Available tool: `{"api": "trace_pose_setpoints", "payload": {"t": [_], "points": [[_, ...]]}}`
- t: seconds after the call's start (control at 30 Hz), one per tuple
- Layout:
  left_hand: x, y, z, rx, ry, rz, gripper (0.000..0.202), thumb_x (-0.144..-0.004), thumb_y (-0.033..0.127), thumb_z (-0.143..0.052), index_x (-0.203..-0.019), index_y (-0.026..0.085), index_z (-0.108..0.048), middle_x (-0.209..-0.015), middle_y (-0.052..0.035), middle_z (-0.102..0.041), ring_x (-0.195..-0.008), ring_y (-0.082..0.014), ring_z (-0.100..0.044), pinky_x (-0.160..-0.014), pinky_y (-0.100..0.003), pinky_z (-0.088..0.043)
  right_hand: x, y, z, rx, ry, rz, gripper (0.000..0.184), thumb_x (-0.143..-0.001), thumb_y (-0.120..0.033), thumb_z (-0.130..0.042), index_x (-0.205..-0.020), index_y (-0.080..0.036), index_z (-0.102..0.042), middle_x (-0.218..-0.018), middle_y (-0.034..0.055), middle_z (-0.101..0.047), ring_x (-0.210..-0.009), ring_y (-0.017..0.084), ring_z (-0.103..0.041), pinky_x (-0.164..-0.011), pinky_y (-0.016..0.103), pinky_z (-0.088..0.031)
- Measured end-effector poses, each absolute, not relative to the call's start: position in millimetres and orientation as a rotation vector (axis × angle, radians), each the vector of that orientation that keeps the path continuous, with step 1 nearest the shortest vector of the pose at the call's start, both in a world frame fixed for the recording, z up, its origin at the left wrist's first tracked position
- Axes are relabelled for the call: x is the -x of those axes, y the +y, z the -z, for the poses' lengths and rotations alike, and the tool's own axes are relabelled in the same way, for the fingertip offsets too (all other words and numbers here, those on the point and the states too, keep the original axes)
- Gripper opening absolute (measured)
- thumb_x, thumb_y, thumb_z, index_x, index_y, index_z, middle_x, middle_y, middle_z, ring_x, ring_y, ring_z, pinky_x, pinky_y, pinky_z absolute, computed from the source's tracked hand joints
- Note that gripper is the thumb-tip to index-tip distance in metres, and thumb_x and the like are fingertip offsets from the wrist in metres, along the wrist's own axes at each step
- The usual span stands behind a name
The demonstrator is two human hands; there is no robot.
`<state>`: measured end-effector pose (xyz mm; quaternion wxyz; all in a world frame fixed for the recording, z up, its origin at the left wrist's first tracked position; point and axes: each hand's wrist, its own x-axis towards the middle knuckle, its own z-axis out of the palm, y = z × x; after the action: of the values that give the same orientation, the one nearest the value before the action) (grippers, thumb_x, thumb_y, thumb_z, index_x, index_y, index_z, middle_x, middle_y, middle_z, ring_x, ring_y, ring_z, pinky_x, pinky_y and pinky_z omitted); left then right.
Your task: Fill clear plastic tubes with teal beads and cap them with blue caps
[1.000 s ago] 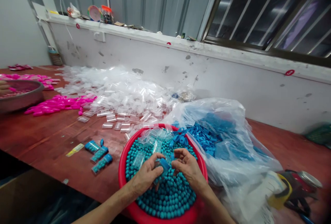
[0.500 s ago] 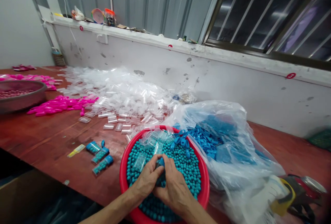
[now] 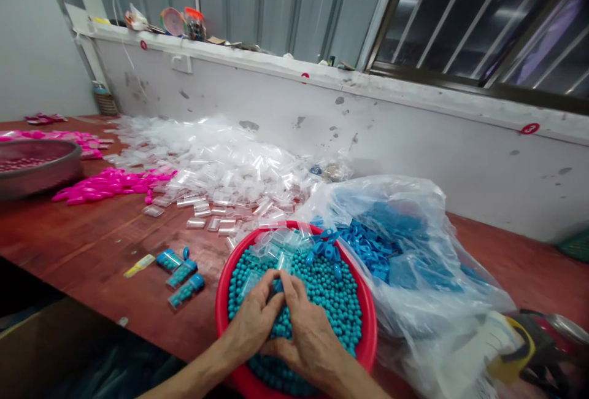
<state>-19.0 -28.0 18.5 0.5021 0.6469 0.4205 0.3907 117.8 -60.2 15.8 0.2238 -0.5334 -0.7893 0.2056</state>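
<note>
Over a red basin [image 3: 223, 291] of turquoise balls [image 3: 334, 301], my two hands meet at the fingertips. A small blue cap [image 3: 277, 285] shows between them; whatever is below it is hidden by the fingers. My left hand [image 3: 252, 313] pinches the cap from the left. From the right, my right hand [image 3: 308, 325] closes on it, fingers bent together. Clear plastic cases [image 3: 280, 242] and several blue caps [image 3: 327, 248] lie on the balls at the basin's far side. Left of the basin are blue-capped cases filled with balls [image 3: 186, 291].
Right of the basin sits a clear bag [image 3: 426, 202] of blue caps. A heap of clear cases [image 3: 230, 159] spreads along the wall. Pink caps [image 3: 115, 184] and a grey basin [image 3: 69, 169] are at left. A yellow-and-clear piece [image 3: 138, 265] lies on the red table [image 3: 92, 270].
The view has shifted slightly. My hands have turned a little around the blue cap, and less of it shows now. Both hands stay together over the basin.
</note>
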Motion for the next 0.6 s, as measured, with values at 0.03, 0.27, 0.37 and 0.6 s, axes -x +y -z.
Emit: {"api": "trace_pose_setpoints", "payload": {"t": [0.03,0.27,0.37,0.6], "points": [[31.6,-24.5,-21.3,-1.603,1.067,-0.934,0.028,-0.08,0.03,-0.043,-0.106,0.02,-0.049,-0.09,-0.001,-0.06,-0.082,-0.0155,-0.054,-0.078,-0.026,-0.042,-120.2,-58.0,-17.9,1.495,-2.206,-0.565,0.086,-0.068,-0.031,-0.063,-0.136,-0.017,-0.012,-0.133,0.0164,-0.031,-0.109,0.029,-0.047,-0.081,0.039,-0.045],[134.7,8.2,-22.2,-1.919,1.944,-0.662,0.05,-0.08,0.041,-0.035,-0.121,0.016,-0.044,-0.097,-0.0091,-0.064,-0.088,-0.027,-0.059,-0.073,-0.037,-0.045,-112.2,-33.8,-30.3,1.509,-2.466,-0.359,0.038,-0.083,-0.028,-0.049,-0.12,-0.021,-0.043,-0.101,0.0071,-0.058,-0.087,0.022,-0.058,-0.072,0.033,-0.048],[151.3,12.6,-12.2,-2.137,2.211,-0.59,0.052,-0.082,0.037,-0.029,-0.124,0.008,-0.041,-0.101,-0.0165,-0.061,-0.092,-0.0312,-0.057,-0.074,-0.041,-0.044,-93.3,-23.7,-27.0,1.545,-2.594,-0.23,0.061,-0.073,-0.033,-0.062,-0.126,-0.019,-0.035,-0.103,0.0102,-0.056,-0.082,0.024,-0.059,-0.064,0.033,-0.049],[102.8,-6.3,-1.5,-2.536,1.557,-0.865,0.032,-0.083,0.029,-0.036,-0.106,0.021,-0.057,-0.094,-0.0063,-0.064,-0.088,-0.0213,-0.057,-0.08,-0.034,-0.044,-92.9,-23.0,-7.5,1.669,-2.66,0.073,0.042,-0.08,-0.004,-0.039,-0.121,-0.013,-0.043,-0.098,0.0136,-0.059,-0.082,0.025,-0.058,-0.063,0.038,-0.051]]}}
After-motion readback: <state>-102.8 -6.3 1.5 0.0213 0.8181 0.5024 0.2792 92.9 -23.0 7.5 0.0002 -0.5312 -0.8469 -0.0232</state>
